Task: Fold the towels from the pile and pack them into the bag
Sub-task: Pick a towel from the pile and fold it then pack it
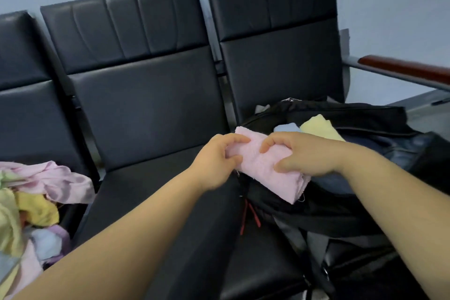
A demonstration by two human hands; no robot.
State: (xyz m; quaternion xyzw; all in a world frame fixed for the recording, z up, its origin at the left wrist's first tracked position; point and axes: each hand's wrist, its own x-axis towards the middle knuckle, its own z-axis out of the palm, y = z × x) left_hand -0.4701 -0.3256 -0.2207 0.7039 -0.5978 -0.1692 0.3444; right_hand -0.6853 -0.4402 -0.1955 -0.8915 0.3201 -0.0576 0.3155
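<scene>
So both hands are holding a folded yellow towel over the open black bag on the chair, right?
Not quite. The head view shows the folded towel is pink, not yellow; the left hand and right hand hold it over the open black bag on the chair. A yellow towel lies in the bag.

Three black padded seats [146, 105] with a wooden armrest [404, 68].
</scene>
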